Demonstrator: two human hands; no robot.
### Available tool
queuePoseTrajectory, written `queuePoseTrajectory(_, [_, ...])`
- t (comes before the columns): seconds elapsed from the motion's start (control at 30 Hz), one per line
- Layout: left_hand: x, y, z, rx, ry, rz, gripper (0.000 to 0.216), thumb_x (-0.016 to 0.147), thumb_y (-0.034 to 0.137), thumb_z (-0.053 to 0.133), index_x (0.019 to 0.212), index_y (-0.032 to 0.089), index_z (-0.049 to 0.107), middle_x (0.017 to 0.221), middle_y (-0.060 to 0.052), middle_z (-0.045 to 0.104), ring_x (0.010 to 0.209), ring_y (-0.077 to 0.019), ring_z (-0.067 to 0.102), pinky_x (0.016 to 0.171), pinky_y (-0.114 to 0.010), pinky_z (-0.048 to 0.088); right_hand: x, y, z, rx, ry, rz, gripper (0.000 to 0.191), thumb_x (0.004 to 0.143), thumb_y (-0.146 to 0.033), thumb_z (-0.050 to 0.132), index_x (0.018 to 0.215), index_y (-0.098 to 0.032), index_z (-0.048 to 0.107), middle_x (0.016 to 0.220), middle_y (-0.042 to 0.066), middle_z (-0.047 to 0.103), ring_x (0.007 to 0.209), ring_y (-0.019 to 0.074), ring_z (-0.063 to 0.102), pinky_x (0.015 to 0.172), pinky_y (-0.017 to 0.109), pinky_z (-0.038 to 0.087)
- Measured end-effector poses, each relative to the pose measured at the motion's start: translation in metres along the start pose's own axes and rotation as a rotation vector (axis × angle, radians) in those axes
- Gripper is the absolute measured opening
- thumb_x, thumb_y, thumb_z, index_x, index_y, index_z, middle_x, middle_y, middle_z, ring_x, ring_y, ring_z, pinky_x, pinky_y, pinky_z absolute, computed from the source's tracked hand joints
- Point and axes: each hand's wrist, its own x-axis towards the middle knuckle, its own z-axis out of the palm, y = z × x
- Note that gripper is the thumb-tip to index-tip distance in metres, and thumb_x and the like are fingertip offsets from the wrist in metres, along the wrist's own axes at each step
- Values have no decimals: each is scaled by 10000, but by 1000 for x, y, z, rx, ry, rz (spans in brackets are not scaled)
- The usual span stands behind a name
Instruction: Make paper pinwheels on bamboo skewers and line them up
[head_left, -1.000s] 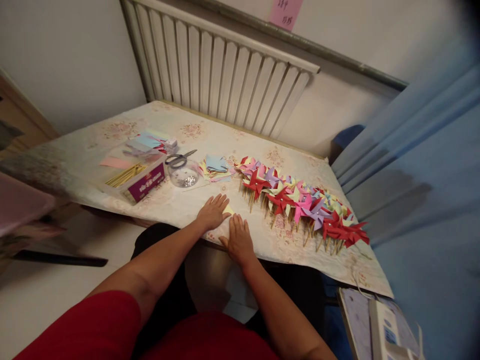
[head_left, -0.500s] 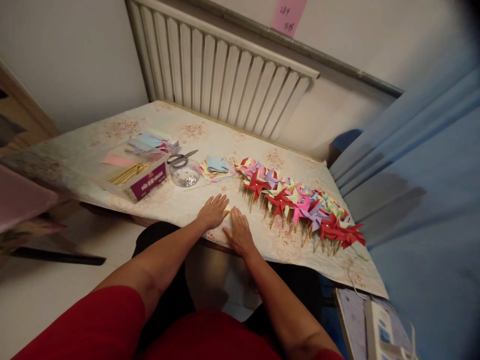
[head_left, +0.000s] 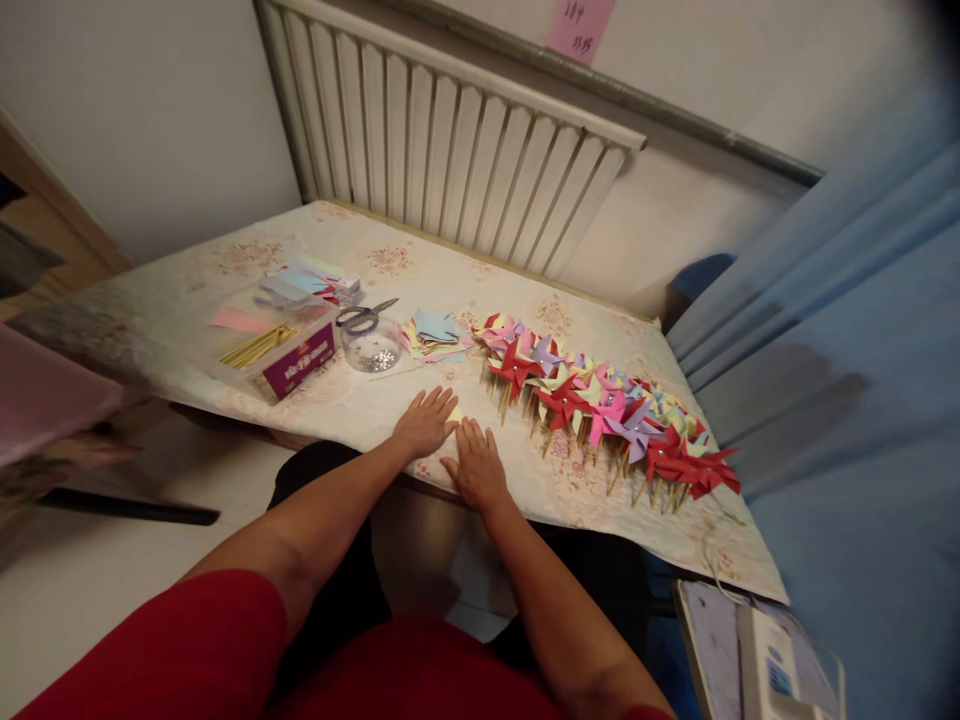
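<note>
Both of my hands lie flat near the table's front edge, on a small piece of pale yellow paper (head_left: pixel 456 412). My left hand (head_left: pixel 426 424) presses down with its fingers stretched out and covers most of the paper. Close beside it, my right hand (head_left: pixel 478 463) rests with straight fingers on the paper's right side. Only a bit of yellow shows between the fingertips, so its full shape is hidden. Just beyond the hands is a pile of coloured paper squares (head_left: pixel 435 328). To the right stand several paper pinwheels (head_left: pixel 570 400) on sticks.
A clear round dish (head_left: pixel 371 350) of small shiny pieces sits left of the squares, with scissors (head_left: pixel 367 315) behind it. A plastic box (head_left: pixel 300 368) has thin sticks (head_left: pixel 259 346) by it. More paper (head_left: pixel 300 280) lies farther back. A radiator (head_left: pixel 450 150) lines the wall.
My right hand has shifted slightly left and up, closer to my left hand, covering more of the yellow paper. The view has turned a little.
</note>
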Motion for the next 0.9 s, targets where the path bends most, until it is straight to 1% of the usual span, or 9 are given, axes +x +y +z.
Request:
queuePoseTrajectory(0.3, [-14, -9, -6, 0, -32, -32, 605, 963, 494, 317, 1487, 199, 382, 1589, -90, 312, 1482, -271, 222, 1188, -500, 172, 0, 2, 6, 24, 38, -13, 640, 974, -465, 453, 1472, -73, 365, 1565, 191, 308, 1477, 287, 218, 1186, 530, 165])
queuePoseTrajectory(0.47, [-23, -13, -8, -1, -37, -63, 615, 954, 513, 327, 1485, 209, 389, 1586, -96, 318, 1481, -283, 223, 1181, -520, 175, -1, 2, 7, 41, 54, -14, 624, 976, -446, 457, 1469, -74, 372, 1557, 195, 322, 1472, 292, 233, 1183, 540, 173])
queuePoseTrajectory(0.77, [-49, -18, -13, 32, -12, -132, 642, 942, 537, 342, 1483, 196, 396, 1581, -100, 327, 1480, -283, 225, 1191, -515, 150, -2, 2, 6, 65, 54, -5, 616, 973, -448, 464, 1449, -64, 398, 1550, 195, 339, 1464, 301, 253, 1185, 528, 174])
queuePoseTrajectory(0.9, [-54, -18, -14, 41, 4, -136, 641, 942, 532, 347, 1476, 183, 408, 1578, -101, 334, 1477, -283, 232, 1190, -513, 161, -3, 6, 6, 123, 86, 36, 608, 981, -426, 440, 1445, -35, 398, 1522, 214, 379, 1458, 295, 276, 1183, 509, 213])
